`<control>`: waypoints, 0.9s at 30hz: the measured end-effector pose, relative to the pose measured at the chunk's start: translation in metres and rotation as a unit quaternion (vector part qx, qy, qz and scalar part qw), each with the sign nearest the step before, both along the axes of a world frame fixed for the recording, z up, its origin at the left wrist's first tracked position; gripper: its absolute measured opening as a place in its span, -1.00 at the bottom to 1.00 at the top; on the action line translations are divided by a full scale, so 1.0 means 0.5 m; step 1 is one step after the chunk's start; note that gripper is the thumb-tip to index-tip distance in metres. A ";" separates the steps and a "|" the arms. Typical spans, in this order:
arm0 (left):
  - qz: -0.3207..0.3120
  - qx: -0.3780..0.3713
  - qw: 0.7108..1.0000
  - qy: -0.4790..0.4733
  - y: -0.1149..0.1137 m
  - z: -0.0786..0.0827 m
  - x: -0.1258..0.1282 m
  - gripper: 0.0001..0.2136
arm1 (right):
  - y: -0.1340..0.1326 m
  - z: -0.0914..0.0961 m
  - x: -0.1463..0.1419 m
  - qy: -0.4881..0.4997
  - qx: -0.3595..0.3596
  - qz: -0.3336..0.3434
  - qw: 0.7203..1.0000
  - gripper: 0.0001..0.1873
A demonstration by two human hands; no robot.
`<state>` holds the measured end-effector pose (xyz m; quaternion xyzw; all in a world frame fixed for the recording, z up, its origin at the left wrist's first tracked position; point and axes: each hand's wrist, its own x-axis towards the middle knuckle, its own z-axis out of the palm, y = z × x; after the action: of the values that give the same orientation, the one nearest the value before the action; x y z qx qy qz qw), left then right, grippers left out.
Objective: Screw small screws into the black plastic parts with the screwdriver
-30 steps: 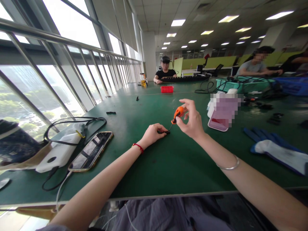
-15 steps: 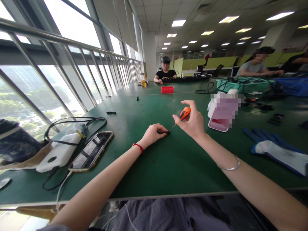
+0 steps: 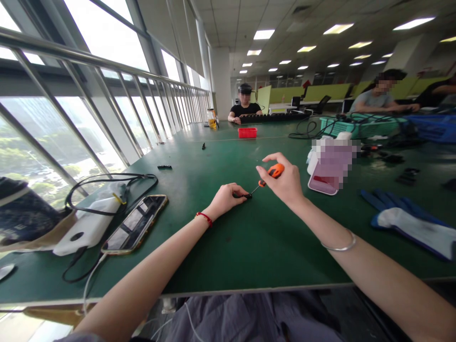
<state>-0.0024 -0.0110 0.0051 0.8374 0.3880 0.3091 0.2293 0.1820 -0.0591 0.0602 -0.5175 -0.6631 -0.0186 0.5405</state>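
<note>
My left hand (image 3: 228, 197) rests on the green table, closed in a pinch on a small black part (image 3: 248, 195). The part lies low against the tabletop, mostly hidden by the fingers. An orange-and-black screwdriver (image 3: 276, 171) slants down from my right hand (image 3: 285, 183), its thin shaft reaching the black part. Its handle sits between thumb and palm, with the index finger raised and curved away from it. Whether the tip is seated in a screw is too small to tell.
To the left lie a phone (image 3: 137, 223), a white power bank (image 3: 89, 225) and looped black cable. Rightward are a phone in a pink case (image 3: 326, 171), a blue-and-white glove (image 3: 416, 228) and a green basket (image 3: 363, 126). A red box (image 3: 247, 133) stands ahead; a person sits beyond.
My right hand has shifted slightly down, and its grip on the screwdriver handle has changed, showing more of the handle's lower end. The left hand and black part have stayed put.
</note>
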 end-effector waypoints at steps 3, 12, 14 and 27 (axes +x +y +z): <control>0.001 -0.002 1.000 0.000 0.003 -0.003 -0.001 -0.85 | -0.004 0.001 -0.002 -0.003 -0.006 0.052 0.999 -0.76; 0.002 0.000 1.000 0.000 0.003 -0.002 0.000 -0.85 | -0.001 0.001 0.001 0.010 -0.026 0.044 0.999 -0.75; 0.004 -0.003 1.000 -0.003 0.001 -0.001 0.000 -0.86 | -0.001 -0.001 0.001 0.005 -0.023 0.067 0.997 -0.80; -0.001 -0.022 0.999 -0.024 0.004 -0.004 0.001 -0.86 | -0.011 -0.001 -0.004 -0.010 -0.012 0.084 0.996 -0.74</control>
<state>-0.0022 -0.0090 0.0029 0.8246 0.3887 0.3205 0.2573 0.1798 -0.0644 0.0596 -0.4660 -0.7101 0.0295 0.5270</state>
